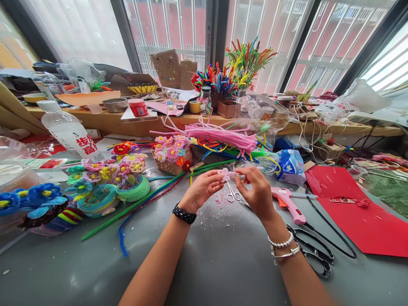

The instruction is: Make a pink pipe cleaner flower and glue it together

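Pale pink fuzzy flower (225, 175) was up in both hands, right above the small scissors (233, 193) on the grey table (229, 263). Left hand (202, 189): thumb and fingers nearly closed, pinching the flower's left edge. Right hand (257, 191): thumb and fingertips drawn together at its right edge; couldn't tell the exact contact, the fingers covered it. Using the small scissors as reference: pale crumbs (219, 211) lay around them, pink glue gun (288, 200) sat near on their right, black-handled scissors (315, 255) in front and right, red sheet (360, 212) further right. Pink pipe cleaners (219, 135) were bundled behind them; woven basket (167, 165) of fuzzy flowers stood behind-left; clear bottle (68, 129) was well off left.
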The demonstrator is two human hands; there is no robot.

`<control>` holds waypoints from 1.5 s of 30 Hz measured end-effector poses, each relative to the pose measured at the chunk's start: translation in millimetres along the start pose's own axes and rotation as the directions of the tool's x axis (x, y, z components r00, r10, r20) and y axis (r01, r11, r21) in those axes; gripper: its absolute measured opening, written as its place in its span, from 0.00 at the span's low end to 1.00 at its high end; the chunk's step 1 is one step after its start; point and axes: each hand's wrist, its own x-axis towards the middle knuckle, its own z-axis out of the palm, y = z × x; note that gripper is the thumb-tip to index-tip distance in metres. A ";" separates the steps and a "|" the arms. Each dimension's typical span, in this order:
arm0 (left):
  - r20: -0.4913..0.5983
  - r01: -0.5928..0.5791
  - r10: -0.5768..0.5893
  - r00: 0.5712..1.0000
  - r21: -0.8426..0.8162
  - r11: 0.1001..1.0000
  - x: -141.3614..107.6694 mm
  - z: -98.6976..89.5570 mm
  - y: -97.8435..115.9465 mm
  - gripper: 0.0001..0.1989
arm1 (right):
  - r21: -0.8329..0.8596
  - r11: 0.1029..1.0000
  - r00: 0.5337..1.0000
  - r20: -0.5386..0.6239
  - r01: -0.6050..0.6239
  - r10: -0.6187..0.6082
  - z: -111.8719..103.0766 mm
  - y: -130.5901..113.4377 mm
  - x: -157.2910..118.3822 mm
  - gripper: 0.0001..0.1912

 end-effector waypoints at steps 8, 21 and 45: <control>0.033 0.018 -0.018 0.999 -0.027 0.999 -1.3 2.5 -2.5 0.06 | -0.196 0.967 0.983 -0.051 0.165 -0.178 5.6 3.4 -4.9 0.10; 0.010 -0.306 0.334 0.943 0.426 0.852 4.9 -0.1 -12.8 0.10 | -0.301 0.935 0.980 -0.009 0.189 -0.201 9.2 6.7 -7.4 0.07; 0.115 -0.483 0.705 0.700 0.803 0.349 5.5 1.7 -19.2 0.08 | 0.414 0.740 0.845 0.179 -0.530 0.504 18.7 0.8 -3.5 0.10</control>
